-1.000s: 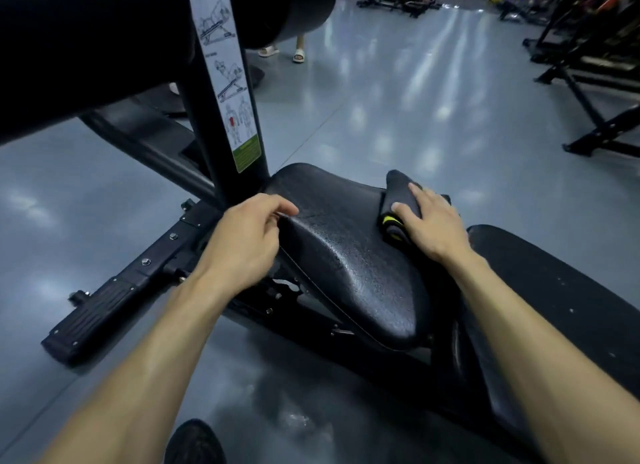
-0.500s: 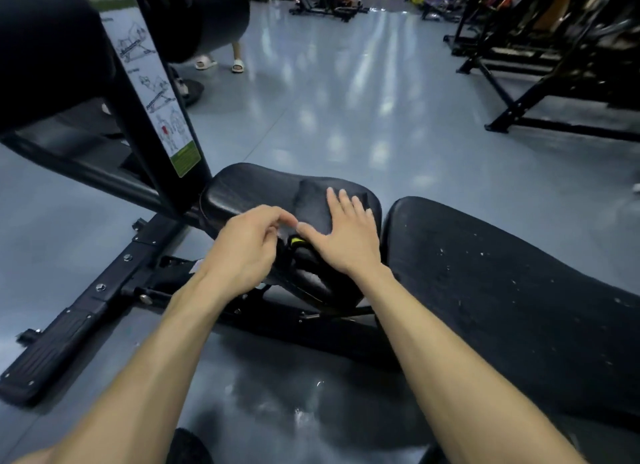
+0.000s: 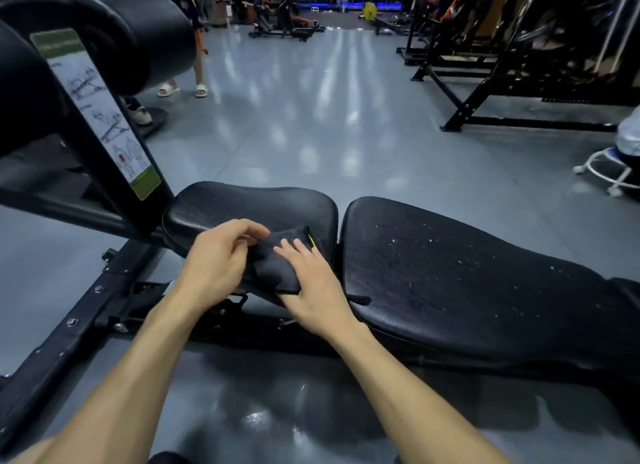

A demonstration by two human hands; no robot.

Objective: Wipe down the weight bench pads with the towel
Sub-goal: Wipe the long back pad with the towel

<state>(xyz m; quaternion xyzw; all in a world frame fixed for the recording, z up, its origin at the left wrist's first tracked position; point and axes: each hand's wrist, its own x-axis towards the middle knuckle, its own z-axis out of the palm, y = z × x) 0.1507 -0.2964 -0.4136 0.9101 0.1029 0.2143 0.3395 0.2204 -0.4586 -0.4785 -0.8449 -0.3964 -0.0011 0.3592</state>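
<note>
A folded dark towel (image 3: 277, 266) with a thin yellow-green edge lies on the near edge of the black seat pad (image 3: 249, 204). My right hand (image 3: 313, 283) presses flat on the towel with straight fingers. My left hand (image 3: 218, 259) pinches the towel's left corner between thumb and curled fingers. The long black back pad (image 3: 467, 283), flecked with white specks, stretches away to the right of the seat pad.
A black post with an instruction sticker (image 3: 104, 117) and roller pads (image 3: 138, 37) rises at the left. The bench's frame (image 3: 62, 325) runs along the grey floor. A person's sandalled feet (image 3: 183, 90) stand behind. Racks (image 3: 519, 65) and a white stool (image 3: 609, 169) are at the right.
My right hand slid the towel from the seat pad's far right edge to its near edge. My left hand moved off the pad's left side and took the towel's corner.
</note>
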